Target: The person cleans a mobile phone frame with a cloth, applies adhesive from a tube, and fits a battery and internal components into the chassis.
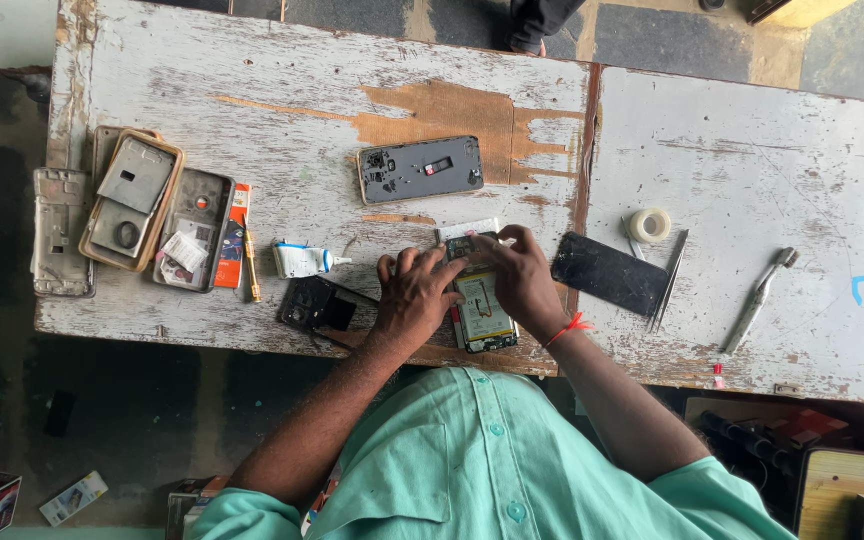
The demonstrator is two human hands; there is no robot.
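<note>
An opened phone body (480, 312) with its battery and circuit board showing lies on the worn white table (282, 100) near the front edge. My left hand (414, 297) presses flat on the phone's left side. With fingers pinched together, my right hand (520, 277) works at the upper end of the phone, where a small part is hard to make out. A red thread circles my right wrist.
A dark phone frame (420, 168) lies further back. A black screen panel (607, 273), tape roll (649, 225), tweezers (668, 280) and a tool (758, 299) lie to the right. On the left are a glue tube (304, 260), a black back cover (319, 305), a screwdriver (251, 266) and phone covers (134, 197).
</note>
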